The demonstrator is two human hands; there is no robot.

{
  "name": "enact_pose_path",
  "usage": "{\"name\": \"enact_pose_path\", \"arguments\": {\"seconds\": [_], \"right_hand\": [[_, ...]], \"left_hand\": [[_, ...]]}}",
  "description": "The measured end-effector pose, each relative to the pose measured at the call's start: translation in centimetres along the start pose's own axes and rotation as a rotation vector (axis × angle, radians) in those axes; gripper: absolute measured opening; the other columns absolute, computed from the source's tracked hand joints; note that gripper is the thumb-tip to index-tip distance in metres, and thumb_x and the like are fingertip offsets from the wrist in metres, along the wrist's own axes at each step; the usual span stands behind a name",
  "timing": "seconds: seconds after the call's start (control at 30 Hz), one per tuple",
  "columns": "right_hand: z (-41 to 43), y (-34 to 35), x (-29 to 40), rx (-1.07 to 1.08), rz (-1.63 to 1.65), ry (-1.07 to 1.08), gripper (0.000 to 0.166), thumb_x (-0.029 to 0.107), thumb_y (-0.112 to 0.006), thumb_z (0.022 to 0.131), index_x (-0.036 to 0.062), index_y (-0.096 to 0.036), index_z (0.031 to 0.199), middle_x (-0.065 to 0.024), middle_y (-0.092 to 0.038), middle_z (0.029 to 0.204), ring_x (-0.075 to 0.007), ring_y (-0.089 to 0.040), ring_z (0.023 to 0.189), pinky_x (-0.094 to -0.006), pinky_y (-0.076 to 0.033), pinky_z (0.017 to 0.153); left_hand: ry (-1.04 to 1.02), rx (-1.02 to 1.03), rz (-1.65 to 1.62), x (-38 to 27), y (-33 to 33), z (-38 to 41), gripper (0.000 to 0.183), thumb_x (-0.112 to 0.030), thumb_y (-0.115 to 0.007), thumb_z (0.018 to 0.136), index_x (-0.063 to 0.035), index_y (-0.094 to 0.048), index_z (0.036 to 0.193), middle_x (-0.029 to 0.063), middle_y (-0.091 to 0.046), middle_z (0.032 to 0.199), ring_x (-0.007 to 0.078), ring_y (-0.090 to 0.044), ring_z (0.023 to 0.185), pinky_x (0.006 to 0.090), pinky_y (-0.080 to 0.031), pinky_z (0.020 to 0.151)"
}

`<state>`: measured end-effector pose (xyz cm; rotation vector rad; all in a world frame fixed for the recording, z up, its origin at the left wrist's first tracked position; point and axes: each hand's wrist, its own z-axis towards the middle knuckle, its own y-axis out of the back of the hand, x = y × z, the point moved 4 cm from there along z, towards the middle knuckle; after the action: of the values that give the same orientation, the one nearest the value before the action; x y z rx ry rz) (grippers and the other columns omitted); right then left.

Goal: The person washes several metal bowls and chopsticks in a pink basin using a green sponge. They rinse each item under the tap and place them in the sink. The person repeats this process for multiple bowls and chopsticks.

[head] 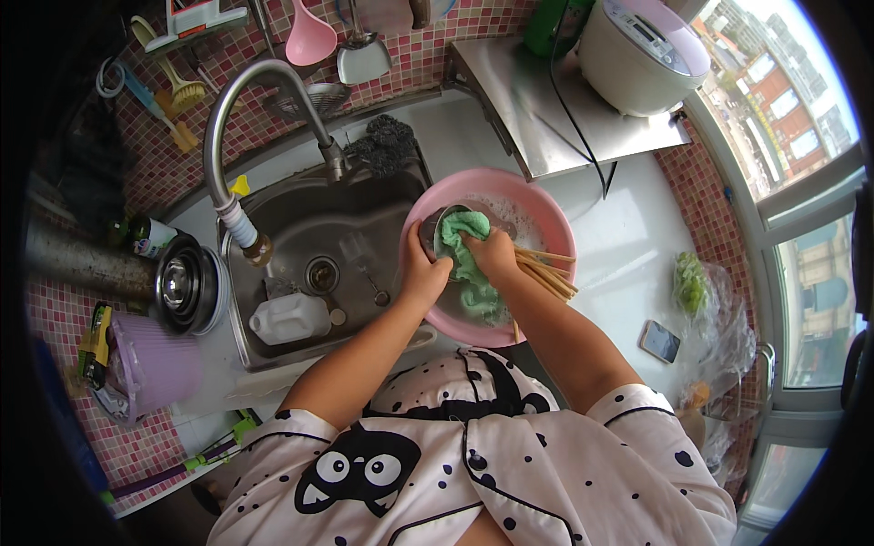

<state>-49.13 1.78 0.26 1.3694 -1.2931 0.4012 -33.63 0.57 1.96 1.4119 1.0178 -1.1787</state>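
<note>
A pink plastic basin (561, 211) holds sudsy water on the counter, to the right of the sink. Over it, my left hand (421, 266) grips a metal bowl (430, 228) by its rim, with the bowl's opening turned toward my right hand. My right hand (493, 256) holds a green cloth (466, 225) pressed against the mouth of the bowl. The cloth's lower end trails into the water. Several wooden chopsticks (546, 273) lean on the basin's right rim, partly hidden behind my right wrist.
The steel sink (307, 205) holds a white plastic jug (290, 319) and a clear glass (355, 249). A curved faucet (212, 130) arches above it. Stacked bowls (181, 283) stand left. A rice cooker (635, 61) sits on a steel shelf; a phone (659, 341) lies right.
</note>
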Motion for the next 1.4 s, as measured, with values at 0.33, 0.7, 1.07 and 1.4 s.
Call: {"name": "enact_pose_path", "arguments": {"seconds": [0.33,0.7,1.07,1.4], "right_hand": [[-0.9,2.8,6.6,0.258,-0.82,0.699,0.03,0.023,-0.065,0.067,0.0063,-0.06,0.091,-0.014,-0.062,0.076,-0.0321,-0.06,0.072,-0.0399,-0.048,0.066],[-0.4,-0.1,-0.9,0.06,0.391,-0.307,0.04,0.029,-0.066,0.075,-0.001,-0.058,0.101,-0.0113,-0.063,0.083,-0.0206,-0.059,0.068,-0.035,-0.046,0.061],[-2.0,3.0,6.1,0.169,-0.747,0.768,0.031,0.015,-0.066,0.06,0.0125,-0.064,0.091,-0.0114,-0.062,0.075,-0.029,-0.061,0.072,-0.0365,-0.048,0.066],[-3.3,8.3,5.5,-0.138,-0.211,0.4,0.035,0.016,-0.067,0.069,0.0074,-0.056,0.102,-0.0165,-0.062,0.086,-0.0316,-0.06,0.08,-0.0361,-0.047,0.071]], "left_hand": [[0.455,0.599,0.311,-4.3,-0.8,0.2,0.094,0.005,-0.045,0.066,-0.014,0.016,0.136,0.0218,-0.041,0.121,0.0309,-0.059,0.078,0.0347,-0.052,0.048],[-0.205,0.023,0.224,-3.2,-0.3,0.4,0.07,0.003,-0.05,0.064,-0.0027,-0.024,0.129,0.02,-0.041,0.119,0.0332,-0.04,0.112,0.0372,-0.032,0.095],[0.353,0.604,0.371,-3.5,-2.3,-0.4,0.082,0.007,-0.043,0.064,-0.0063,-0.008,0.136,0.0206,-0.04,0.116,0.0324,-0.058,0.081,0.0366,-0.055,0.049],[0.859,0.434,-0.225,-2.9,-0.6,-2.4,0.073,-0.003,-0.045,0.068,-0.0187,-0.013,0.132,0.0127,-0.041,0.109,0.0282,-0.056,0.078,0.0479,-0.054,0.065]]}}
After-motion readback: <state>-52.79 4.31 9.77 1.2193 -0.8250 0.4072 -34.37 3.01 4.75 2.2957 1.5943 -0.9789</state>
